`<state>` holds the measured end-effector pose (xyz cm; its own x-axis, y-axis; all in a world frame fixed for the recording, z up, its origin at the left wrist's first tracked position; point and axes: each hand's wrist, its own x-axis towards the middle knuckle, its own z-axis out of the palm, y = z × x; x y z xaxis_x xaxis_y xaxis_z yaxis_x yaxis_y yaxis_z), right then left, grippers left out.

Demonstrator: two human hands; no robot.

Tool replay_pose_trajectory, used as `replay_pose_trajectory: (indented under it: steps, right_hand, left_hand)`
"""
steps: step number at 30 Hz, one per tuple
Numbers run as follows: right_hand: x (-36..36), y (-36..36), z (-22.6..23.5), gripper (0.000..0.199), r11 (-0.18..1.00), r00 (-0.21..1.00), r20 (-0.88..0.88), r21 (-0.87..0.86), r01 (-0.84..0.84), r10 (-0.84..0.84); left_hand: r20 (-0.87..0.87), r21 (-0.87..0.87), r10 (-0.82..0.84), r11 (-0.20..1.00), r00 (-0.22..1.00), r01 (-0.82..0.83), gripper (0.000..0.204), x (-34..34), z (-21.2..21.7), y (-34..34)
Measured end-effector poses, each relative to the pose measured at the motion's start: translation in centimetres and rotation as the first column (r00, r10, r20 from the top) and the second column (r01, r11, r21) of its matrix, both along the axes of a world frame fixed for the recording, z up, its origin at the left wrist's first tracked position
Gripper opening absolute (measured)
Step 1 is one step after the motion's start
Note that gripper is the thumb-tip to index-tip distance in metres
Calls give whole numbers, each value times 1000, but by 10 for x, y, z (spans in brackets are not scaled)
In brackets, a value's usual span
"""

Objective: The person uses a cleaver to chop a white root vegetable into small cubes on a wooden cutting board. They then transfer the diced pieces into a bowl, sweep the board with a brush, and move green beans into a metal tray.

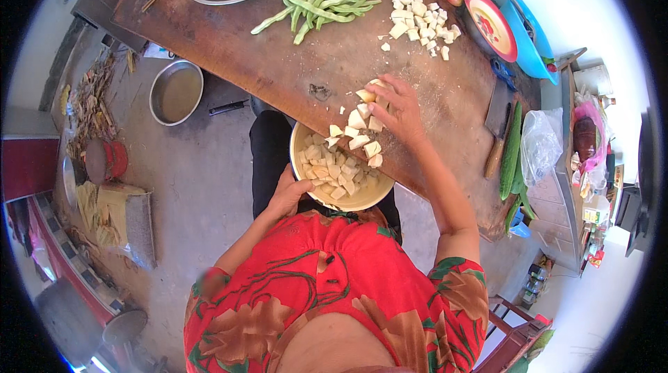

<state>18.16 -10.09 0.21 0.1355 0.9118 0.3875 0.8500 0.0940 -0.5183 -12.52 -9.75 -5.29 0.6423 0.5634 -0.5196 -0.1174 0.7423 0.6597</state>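
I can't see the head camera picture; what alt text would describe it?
Seen from above, a person's right hand sweeps pale cut chunks off a worn wooden table into a cream bowl that the left hand holds at the table's edge. Farther off lie green beans, another chunk pile and a cleaver.

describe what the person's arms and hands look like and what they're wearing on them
Both forearms are bare. The left hand and right hand wear no gloves, and no rings or bracelets can be made out. Short sleeves of a red top with a green and brown leaf pattern end above the elbows.
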Motion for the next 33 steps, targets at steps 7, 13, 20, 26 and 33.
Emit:
replay_pose_trajectory:
  steps: [7, 13, 20, 26, 33]
  right_hand:
    - [-45, -27, 16, 38, 999, 1000, 15, -42, -5, 6]
    - [-89, -45, 15, 42, 994, 993, 58, -45, -96, 98]
    - [-103, -49, 11, 48, 950, 950, -3, -18, -311, 311]
    - [-66, -10, 19, 49, 980, 985, -19, -99, -173, 172]
    - [-69, -37, 11, 42, 909, 916, -98, -120, -399, 389]
  left_hand:
    - [-20, 16, 30, 999, 999, -29, 72, 0, 3, 1]
    - [20, 28, 32, 999, 999, -33, 72, 0, 7, 2]
    - [36, 27, 18, 999, 999, -19, 72, -2, 8, 4]
    - [27, 10, 21, 1000, 999, -22, 75, -2, 2, 3]
    - [44, 55, 29, 998, 999, -31, 77, 0, -2, 3]
